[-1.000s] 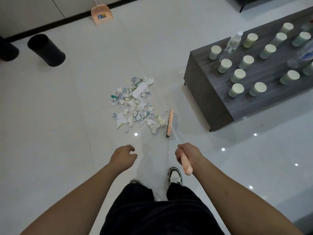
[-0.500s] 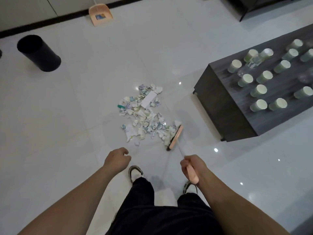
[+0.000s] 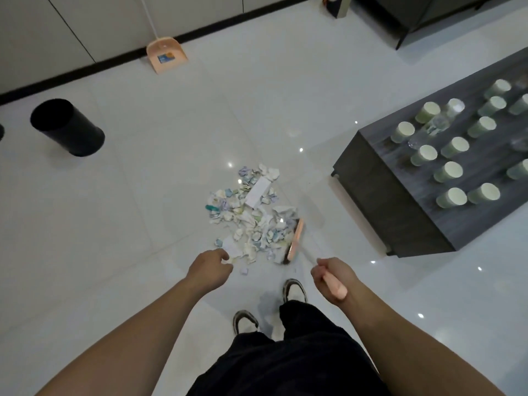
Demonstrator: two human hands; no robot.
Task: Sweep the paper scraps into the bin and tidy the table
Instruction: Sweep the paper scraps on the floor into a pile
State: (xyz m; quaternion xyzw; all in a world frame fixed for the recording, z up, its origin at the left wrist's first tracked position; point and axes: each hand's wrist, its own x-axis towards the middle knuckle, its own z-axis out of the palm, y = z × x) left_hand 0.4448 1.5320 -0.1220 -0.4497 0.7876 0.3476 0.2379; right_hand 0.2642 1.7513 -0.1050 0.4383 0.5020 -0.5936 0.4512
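Note:
A heap of torn paper scraps (image 3: 251, 210) lies on the white tiled floor in front of me. My right hand (image 3: 333, 274) grips the pink handle of a broom, and the broom head (image 3: 294, 242) rests against the heap's right edge. My left hand (image 3: 210, 268) hovers loosely curled and holds nothing, just over the heap's near edge. A black bin (image 3: 67, 127) stands on the floor at the far left. A pink dustpan (image 3: 167, 54) leans at the wall behind the heap.
A low dark table (image 3: 400, 201) at the right carries several paper cups (image 3: 453, 197) and a clear plastic bottle (image 3: 437, 124). My feet (image 3: 294, 290) stand just behind the heap. Dark furniture stands at the top right.
The broom head has pushed the scraps' right edge inward to the left. I have stepped, and the view has shifted so that the heap sits closer to my hands.

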